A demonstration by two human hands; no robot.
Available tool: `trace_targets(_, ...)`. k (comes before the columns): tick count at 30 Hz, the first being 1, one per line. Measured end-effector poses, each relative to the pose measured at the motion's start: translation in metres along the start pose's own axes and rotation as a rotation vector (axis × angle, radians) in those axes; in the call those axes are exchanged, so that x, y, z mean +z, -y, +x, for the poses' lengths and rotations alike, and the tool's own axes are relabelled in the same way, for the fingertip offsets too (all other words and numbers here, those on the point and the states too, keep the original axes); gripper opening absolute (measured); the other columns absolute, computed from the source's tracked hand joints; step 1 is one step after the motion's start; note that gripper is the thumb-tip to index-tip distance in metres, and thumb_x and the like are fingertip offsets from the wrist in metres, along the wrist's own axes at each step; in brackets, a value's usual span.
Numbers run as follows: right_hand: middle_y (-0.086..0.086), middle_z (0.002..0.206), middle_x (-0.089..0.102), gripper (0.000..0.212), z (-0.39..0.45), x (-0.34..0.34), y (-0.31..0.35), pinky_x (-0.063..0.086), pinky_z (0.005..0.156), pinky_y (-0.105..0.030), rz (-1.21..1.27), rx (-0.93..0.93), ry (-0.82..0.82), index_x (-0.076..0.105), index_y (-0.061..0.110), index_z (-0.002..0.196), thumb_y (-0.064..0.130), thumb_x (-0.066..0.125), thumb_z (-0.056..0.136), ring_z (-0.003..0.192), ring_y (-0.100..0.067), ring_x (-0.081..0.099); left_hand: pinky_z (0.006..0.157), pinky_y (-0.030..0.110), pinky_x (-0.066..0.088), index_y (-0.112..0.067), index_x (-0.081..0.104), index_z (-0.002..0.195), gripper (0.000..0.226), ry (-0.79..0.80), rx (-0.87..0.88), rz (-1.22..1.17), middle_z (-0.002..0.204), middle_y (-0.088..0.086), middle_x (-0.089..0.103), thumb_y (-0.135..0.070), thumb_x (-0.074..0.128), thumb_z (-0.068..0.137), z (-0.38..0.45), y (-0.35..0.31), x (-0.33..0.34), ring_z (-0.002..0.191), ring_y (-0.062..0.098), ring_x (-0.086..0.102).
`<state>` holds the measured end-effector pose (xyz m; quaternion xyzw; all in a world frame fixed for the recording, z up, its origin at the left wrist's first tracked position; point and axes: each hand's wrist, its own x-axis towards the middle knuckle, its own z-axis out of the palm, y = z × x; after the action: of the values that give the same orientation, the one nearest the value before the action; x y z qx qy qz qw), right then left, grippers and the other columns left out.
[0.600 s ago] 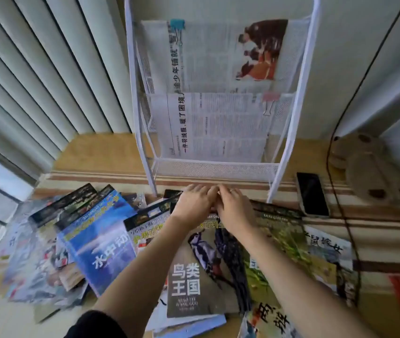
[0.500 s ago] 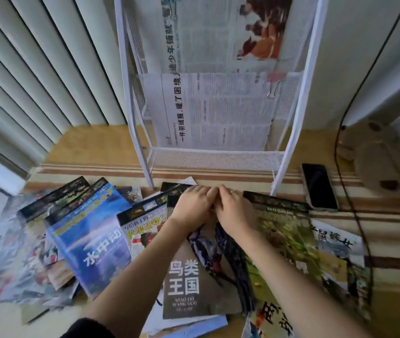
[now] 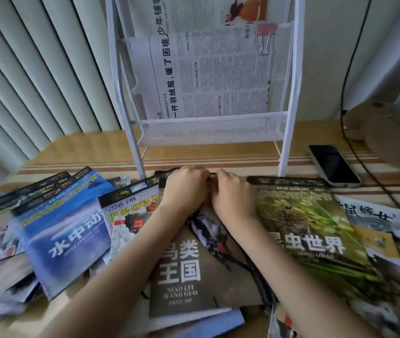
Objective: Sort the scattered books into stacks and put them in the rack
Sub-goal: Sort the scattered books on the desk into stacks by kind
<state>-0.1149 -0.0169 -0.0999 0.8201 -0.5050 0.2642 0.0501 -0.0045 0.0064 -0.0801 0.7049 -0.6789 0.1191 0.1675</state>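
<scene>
Books lie scattered on the floor before the rack [image 3: 289,93]. Left hand [image 3: 185,189] and right hand [image 3: 233,196] curl fingers over the bird book's [image 3: 181,272] far edge, seemingly gripping it. Thin, floppy, glossy: probably slippery, best held by the spine

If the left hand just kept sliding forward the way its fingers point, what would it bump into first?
Probably the white rack: the left hand points at its low mesh shelf, with only striped mat between. Depth is hard to judge.
</scene>
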Motion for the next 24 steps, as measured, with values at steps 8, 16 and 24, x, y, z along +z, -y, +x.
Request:
trace_targets(8, -0.004, 0.074, 0.062, 0.038, -0.055, -0.044, -0.016, 0.049, 0.064, -0.032, 0.056, 0.122, 0.071, 0.042, 0.012, 0.129, 0.028, 0.046, 0.094, 0.062, -0.023, 0.054, 0.071, 0.033, 0.035, -0.005, 0.052, 0.113, 0.025, -0.044, -0.433, -0.237, 0.114, 0.019, 0.061, -0.014, 0.042, 0.092, -0.075, 0.018, -0.042, 0.103, 0.035, 0.055)
trace_targets(16, -0.004, 0.143, 0.044, 0.056, -0.081, -0.04, -0.018, 0.012, 0.115, -0.05, 0.177, 0.203, 0.408, 0.036, 0.022, 0.137, 0.058, 0.028, 0.094, 0.136, -0.027, 0.033, 0.076, 0.019, 0.049, -0.017, 0.042, 0.133, 0.051, 0.09, -0.397, -0.656, 0.115, 0.005, 0.059, -0.03, 0.062, 0.089, -0.115, 0.0, -0.071, 0.093, 0.012, 0.058)
trace_targets(24, -0.015, 0.135, 0.046, 0.049, -0.078, -0.061, -0.046, 0.042, 0.097, -0.043, 0.289, 0.308, 0.342, 0.025, 0.017, 0.141, 0.029, 0.042, 0.097, 0.12, -0.03, 0.048, 0.055, 0.024, 0.055, -0.018, 0.04, 0.136, 0.07, 0.054, -0.53, -1.361, 0.134, 0.012, 0.05, 0.022, 0.05, 0.079, -0.092, -0.002, -0.061, 0.079, 0.015, 0.063)
